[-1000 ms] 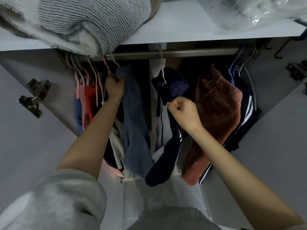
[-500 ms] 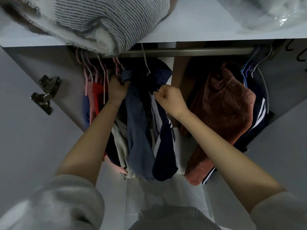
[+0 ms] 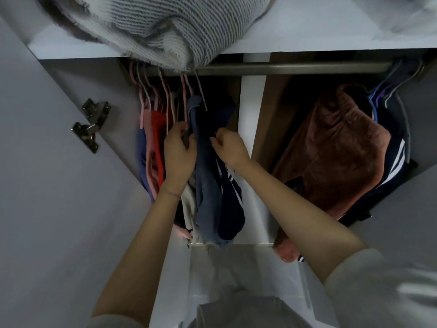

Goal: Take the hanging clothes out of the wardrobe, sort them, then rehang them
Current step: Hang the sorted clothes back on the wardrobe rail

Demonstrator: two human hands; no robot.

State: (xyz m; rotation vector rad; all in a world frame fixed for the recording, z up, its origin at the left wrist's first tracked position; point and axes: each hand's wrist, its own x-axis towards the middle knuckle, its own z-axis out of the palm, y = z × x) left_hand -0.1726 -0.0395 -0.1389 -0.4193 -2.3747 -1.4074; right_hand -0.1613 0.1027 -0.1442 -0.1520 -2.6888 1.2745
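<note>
Several garments hang on pink and grey hangers from the metal rail [image 3: 295,68]. At the left end are a red garment [image 3: 158,138], blue denim jeans [image 3: 205,185] and a navy garment with white stripes [image 3: 230,202]. My left hand [image 3: 177,151] grips the edge of the jeans just below their hanger. My right hand [image 3: 228,146] pinches the navy striped garment, pressed close against the jeans. At the right end hang a rust-brown fleece [image 3: 335,157] and a dark striped jacket [image 3: 395,162].
A grey knitted blanket [image 3: 170,24] bulges over the shelf edge above the left hangers. The open left door carries a metal hinge [image 3: 91,125]. A white vertical divider [image 3: 253,129] stands behind the rail. A white drawer front [image 3: 236,263] lies below the clothes.
My right hand has slid the navy striped garment leftward along the rail until it sits against the jeans. My left hand has dropped lower on the jeans.
</note>
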